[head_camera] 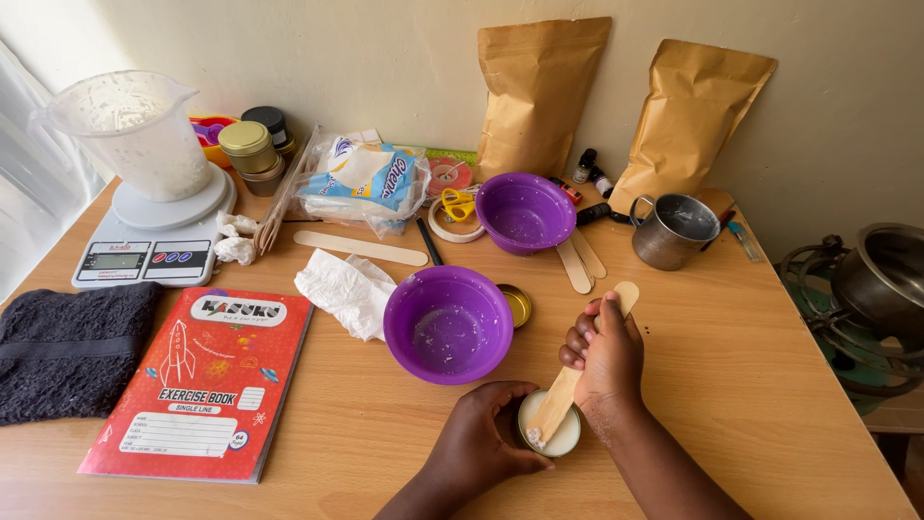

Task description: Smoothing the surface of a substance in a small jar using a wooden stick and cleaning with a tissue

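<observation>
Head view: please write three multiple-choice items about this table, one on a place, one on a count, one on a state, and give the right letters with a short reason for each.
1. Where does the jug stand?
A. on the scale
B. on the towel
C. inside a bowl

2. How many purple bowls are on the table?
A. one
B. two
C. four

3. What is the right hand doing?
A. lying flat on the table
B. gripping a wooden stick
C. lifting the metal cup

Answers:
1 A: the jug sits on the white scale at the far left.
2 B: one bowl is near the hands, another bowl stands farther back.
3 B: its fingers close round the stick, whose tip is in the small tin that the left hand steadies.
</observation>
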